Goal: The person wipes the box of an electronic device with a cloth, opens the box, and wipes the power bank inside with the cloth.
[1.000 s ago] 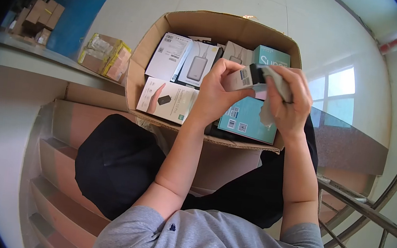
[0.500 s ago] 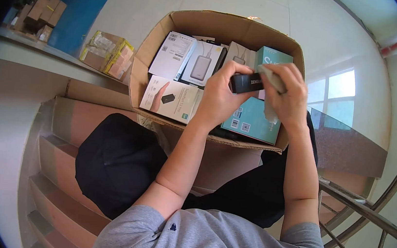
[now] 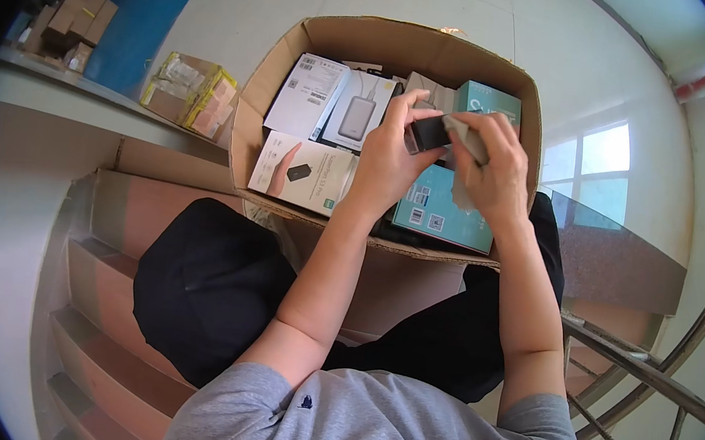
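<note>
My left hand (image 3: 388, 156) is closed round a small black box (image 3: 429, 135), holding it tilted above the open carton (image 3: 254, 107). A greyish cloth (image 3: 469, 141) is pinched in my right hand (image 3: 501, 169) and touches the right end of the black box. Beneath my hands, the carton holds a white box with a power bank picture (image 3: 359, 109), a plain white box with labels (image 3: 307, 96), a white box with a hand picture (image 3: 301, 172), and teal boxes (image 3: 445, 211). My fingers hide part of the black box.
A taped carton (image 3: 186, 95) sits on the ledge at the left, with several brown boxes (image 3: 80, 19) farther back. Stairs (image 3: 113, 297) descend at the lower left. A metal railing (image 3: 656, 376) stands at the right.
The small box has been turned, so its black side with lettering came into view and then tilted again. My right hand with the cloth has shifted slightly left and down along it.
</note>
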Motion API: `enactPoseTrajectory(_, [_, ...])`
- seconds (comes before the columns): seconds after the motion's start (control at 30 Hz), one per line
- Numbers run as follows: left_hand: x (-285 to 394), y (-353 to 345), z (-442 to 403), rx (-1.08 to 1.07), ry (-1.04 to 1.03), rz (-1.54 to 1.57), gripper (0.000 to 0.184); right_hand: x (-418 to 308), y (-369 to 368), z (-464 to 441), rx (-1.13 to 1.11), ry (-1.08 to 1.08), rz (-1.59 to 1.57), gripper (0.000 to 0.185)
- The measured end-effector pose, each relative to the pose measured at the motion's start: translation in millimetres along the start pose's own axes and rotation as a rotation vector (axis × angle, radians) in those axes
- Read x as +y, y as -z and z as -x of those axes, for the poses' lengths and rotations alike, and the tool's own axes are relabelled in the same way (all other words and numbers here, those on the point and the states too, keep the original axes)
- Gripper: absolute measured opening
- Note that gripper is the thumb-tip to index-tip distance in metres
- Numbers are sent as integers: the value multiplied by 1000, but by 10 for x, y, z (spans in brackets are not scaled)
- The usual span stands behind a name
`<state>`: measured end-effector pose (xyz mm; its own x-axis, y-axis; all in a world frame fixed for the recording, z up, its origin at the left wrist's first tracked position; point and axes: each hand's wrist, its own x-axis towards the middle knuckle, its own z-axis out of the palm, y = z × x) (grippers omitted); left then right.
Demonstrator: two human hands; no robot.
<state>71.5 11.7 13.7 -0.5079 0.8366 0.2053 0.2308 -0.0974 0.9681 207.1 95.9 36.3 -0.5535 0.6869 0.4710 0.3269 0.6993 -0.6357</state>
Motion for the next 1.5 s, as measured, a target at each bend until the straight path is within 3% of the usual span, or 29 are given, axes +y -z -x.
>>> enactPoseTrajectory(0.13, [-87,-18,17,-71,-32,-101,64,-203,-221,98,3,295,13,26])
enactPoseTrajectory(0.3, [-72,32,5,-30,20,-65,62,112,-33,-43,1,35,12,27])
enactPoseTrajectory(0.5, [-116,117,-29,-11,-9,-27,59,157,-62,2,83,28,52,26])
enactPoseTrajectory(0.67, [-17,238,-55,-47,118,2,53,12,-94,15,-18,174,-7,22])
enactPoseTrajectory(0.8, [3,278,-46,-103,143,-6,55,257,73,-90,-24,-384,-161,19])
enactPoseTrajectory(0.97, [-4,400,-55,-209,213,-2,54,470,-173,36,-106,-669,-539,29])
enactPoseTrajectory(1.17, [-70,453,6,-240,204,-2,55,637,-476,124,-149,-809,-620,33])
enactPoseTrajectory(1.33, [-43,339,54,-358,29,-195,55,513,-241,-2,-204,-1094,-973,41])
enactPoseTrajectory(1.47, [15,226,103,-236,-437,-493,61,470,-99,-66,-137,-756,-1063,41])
enactPoseTrajectory(1.5, [75,213,98,-237,-445,-497,61,451,-66,-100,-132,-749,-1067,41])
